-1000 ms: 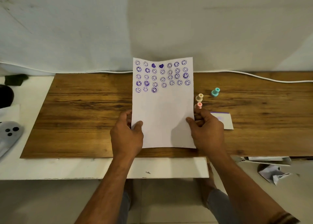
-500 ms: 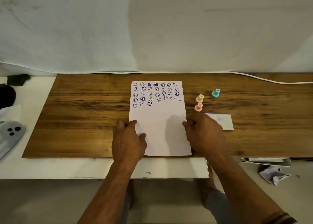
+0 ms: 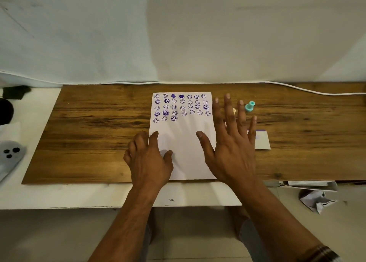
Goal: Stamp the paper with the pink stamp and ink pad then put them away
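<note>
Resting on the near left corner of the paper (image 3: pixel 184 142), the left hand (image 3: pixel 148 162) has its fingers loosely curled, with forefinger and thumb tip pressing the sheet flat against the wooden board (image 3: pixel 89 133); it grasps nothing. The right hand (image 3: pixel 231 142) hangs over the sheet's right edge with all five fingers spread wide and empty, the thumb above the paper and the other fingers reaching over the wood beyond it. The paper lies flat, its lower half blank and its upper part filled with rows of purple smiley prints and two solid hearts. Just right of the right hand, a white ink pad (image 3: pixel 262 142) with a purple strip along its far edge sits on the board, partly hidden by the little finger. Between the spread fingers a cream stamp (image 3: pixel 234 110) peeks out; the pink stamp is probably under that hand, though it cannot be made out. Farther off, beside the fingertips, a teal stamp (image 3: pixel 249 106) stands upright. A white cable (image 3: pixel 316 90) runs along the board's far edge.
</note>
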